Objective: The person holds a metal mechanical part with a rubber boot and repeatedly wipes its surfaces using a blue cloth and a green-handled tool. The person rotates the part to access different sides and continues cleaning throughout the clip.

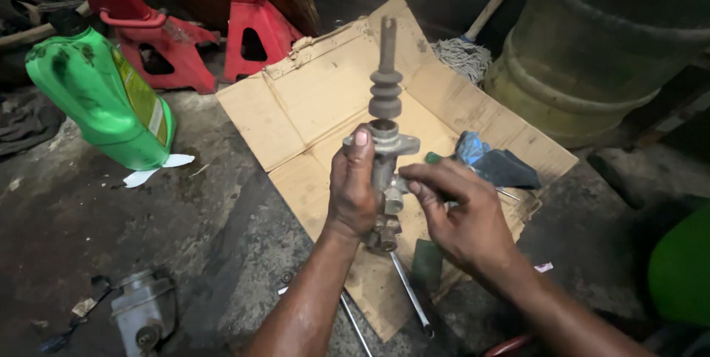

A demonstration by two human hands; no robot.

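Grimy concrete floor (185, 209) is spreading out under a flattened sheet of cardboard (310, 105), with red jack stands (251, 31) and a green plastic jug (103, 98) standing behind it and a large drum (592, 54) sitting at the far right. Over the cardboard, the left hand (353, 194) is wrapping closed around the body of a metal cylinder assembly (384, 172), holding it upright with the thumb pressing at the flange, while its dusty rubber boot and pushrod (386, 76) are pointing upward. The right hand (462, 216) is closing its fingers on a small fitting at the cylinder's side, thumb and forefinger pinching; what exactly they are gripping is too small to tell. Thin metal rods (410, 294) are lying just below the hands, a blue rag (488, 161) is lying just beside the right hand, and another grey metal part (144, 312) is resting well apart on the floor. Oily fingers could be slipping here, I judge, letting the heavy cylinder drop onto the rods, or letting grit from the floor get into the open port.
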